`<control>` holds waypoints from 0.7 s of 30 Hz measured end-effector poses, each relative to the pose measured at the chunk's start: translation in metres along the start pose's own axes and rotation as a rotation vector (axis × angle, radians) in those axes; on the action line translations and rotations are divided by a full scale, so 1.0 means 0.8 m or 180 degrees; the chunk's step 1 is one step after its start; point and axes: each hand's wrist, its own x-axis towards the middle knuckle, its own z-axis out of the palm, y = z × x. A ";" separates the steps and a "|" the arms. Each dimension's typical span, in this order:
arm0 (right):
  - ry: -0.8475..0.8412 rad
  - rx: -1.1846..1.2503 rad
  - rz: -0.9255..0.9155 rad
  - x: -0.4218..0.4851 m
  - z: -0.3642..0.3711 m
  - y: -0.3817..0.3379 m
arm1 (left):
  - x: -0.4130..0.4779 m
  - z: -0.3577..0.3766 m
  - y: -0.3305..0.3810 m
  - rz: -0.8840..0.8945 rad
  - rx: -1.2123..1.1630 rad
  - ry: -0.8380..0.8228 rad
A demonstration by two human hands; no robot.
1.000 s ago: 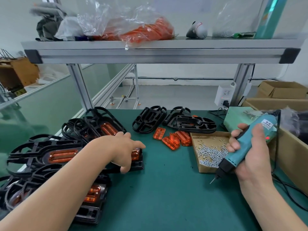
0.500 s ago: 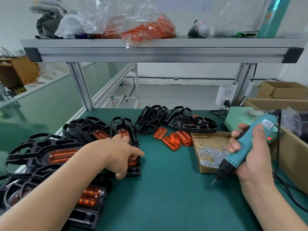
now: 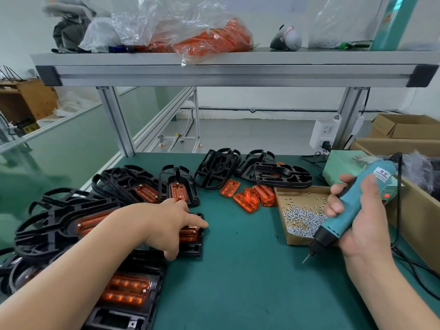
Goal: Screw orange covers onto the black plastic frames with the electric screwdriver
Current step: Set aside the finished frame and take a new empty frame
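My left hand (image 3: 164, 225) lies over a black frame with an orange cover (image 3: 193, 236) at the edge of the left pile; the thumb is at its near edge and the fingers on top, holding it. My right hand (image 3: 364, 234) grips the teal electric screwdriver (image 3: 342, 217), bit pointing down-left just above the green mat (image 3: 250, 282). Loose orange covers (image 3: 252, 197) lie mid-table. Bare black frames (image 3: 281, 176) lie behind them. A cardboard tray of screws (image 3: 302, 213) sits beside the screwdriver.
Several frames with covers fitted (image 3: 66, 217) are piled at the left, one of them (image 3: 178, 186) lying apart. A green box (image 3: 342, 165) and open cartons (image 3: 419, 210) stand at the right. Cables (image 3: 414, 267) trail by my right wrist. A shelf (image 3: 233, 67) runs overhead.
My left hand has drawn slightly toward me with the frame under it, uncovering one covered frame behind it. My right hand and the screwdriver have barely moved.
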 end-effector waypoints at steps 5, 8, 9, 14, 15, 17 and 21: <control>0.0005 -0.0018 0.0027 -0.001 0.001 0.000 | 0.000 0.002 -0.008 -0.0071 -0.0024 -0.0062; 0.0007 -0.0007 0.0033 -0.002 0.002 -0.001 | 0.002 0.003 -0.013 -0.0060 -0.0085 -0.0036; 0.0015 -0.0008 0.0034 -0.002 0.002 -0.001 | 0.002 0.003 -0.016 -0.0043 -0.0122 -0.0027; 0.0044 -0.0027 0.0005 -0.003 0.003 -0.001 | 0.001 -0.002 -0.022 0.0127 -0.0370 0.0042; 0.0049 -0.0030 -0.0004 -0.003 0.003 -0.001 | 0.001 -0.005 -0.022 0.0147 -0.0386 0.0073; 0.0056 -0.0037 -0.0023 -0.004 0.004 -0.001 | 0.000 -0.012 -0.019 0.0131 -0.0377 0.0199; 0.0086 -0.0068 -0.0049 -0.005 0.006 -0.001 | 0.006 -0.034 -0.006 0.0078 -0.0259 0.0880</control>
